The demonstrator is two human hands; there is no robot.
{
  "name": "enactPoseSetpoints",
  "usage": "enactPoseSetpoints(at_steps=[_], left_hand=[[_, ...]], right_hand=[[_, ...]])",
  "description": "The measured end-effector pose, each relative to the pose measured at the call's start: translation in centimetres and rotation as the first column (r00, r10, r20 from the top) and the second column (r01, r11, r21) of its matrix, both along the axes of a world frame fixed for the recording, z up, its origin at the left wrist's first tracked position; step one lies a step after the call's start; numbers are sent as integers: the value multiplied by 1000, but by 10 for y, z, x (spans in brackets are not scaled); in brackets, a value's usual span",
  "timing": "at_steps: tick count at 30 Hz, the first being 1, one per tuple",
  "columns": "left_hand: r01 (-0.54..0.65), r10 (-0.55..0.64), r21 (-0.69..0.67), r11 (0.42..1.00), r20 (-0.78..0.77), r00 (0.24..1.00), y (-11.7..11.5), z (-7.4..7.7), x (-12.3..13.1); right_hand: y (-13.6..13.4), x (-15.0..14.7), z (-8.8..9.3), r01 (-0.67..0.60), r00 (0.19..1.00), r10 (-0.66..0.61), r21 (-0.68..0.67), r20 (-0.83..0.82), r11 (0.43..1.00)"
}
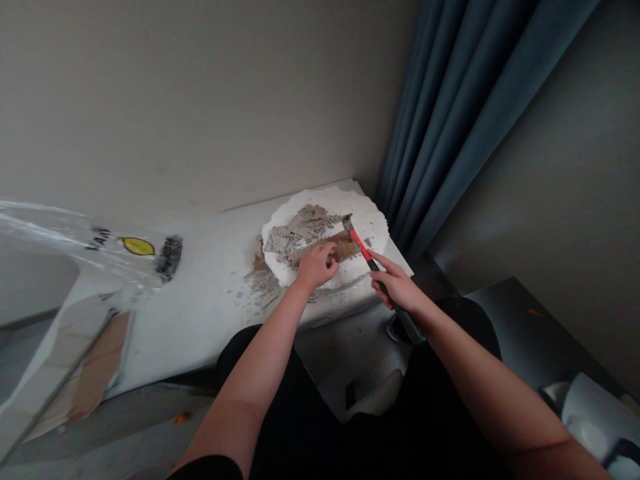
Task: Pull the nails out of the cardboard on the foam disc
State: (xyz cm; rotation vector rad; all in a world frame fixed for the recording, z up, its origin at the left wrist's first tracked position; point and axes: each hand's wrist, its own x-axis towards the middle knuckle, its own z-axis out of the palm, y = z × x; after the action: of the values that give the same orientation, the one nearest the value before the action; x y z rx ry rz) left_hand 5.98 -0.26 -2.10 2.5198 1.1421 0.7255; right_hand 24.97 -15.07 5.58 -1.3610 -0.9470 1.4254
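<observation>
My right hand (395, 283) is wrapped round the dark handle of a hammer (361, 245) with a red section below its head. The hammer head is over the right end of a brown tile-like piece (345, 247). My left hand (319, 264) rests at the left part of this piece, fingers curled; whether they pinch something is too small to tell. Underneath lies a rough-edged white slab (370, 217). Broken grey chunks (295, 230) are heaped on the slab's left side, and grey crumbs (263, 287) spill beside it onto the white table (200, 320).
Clear plastic wrap with a yellow print (139, 247) lies on the table's left. Brown and pale boards (100, 367) are at the front left corner. A blue curtain (440, 120) hangs behind on the right. A dark surface (515, 327) stands at the right.
</observation>
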Motion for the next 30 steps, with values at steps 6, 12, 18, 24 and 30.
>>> enactPoseSetpoints(at_steps=[6, 12, 18, 24, 30], left_hand=[[-52, 62, -61, 997, 158, 986, -4, -2, -1], [-38, 39, -20, 999, 55, 998, -4, -2, 3], [-43, 42, 56, 998, 13, 999, -2, -2, 6], [-106, 108, 41, 994, -48, 993, 0, 6, 15], [-74, 66, -60, 995, -116, 991, -7, 10, 7]], right_hand=[[0, 0, 2, 6, 1000, -6, -11, 19, 1000], [0, 2, 1, -9, 1000, 10, -21, 24, 1000], [1, 3, -2, -16, 999, 16, -7, 32, 1000], [2, 2, -2, -16, 1000, 16, 33, 27, 999], [5, -4, -2, 15, 1000, -16, 22, 20, 1000]])
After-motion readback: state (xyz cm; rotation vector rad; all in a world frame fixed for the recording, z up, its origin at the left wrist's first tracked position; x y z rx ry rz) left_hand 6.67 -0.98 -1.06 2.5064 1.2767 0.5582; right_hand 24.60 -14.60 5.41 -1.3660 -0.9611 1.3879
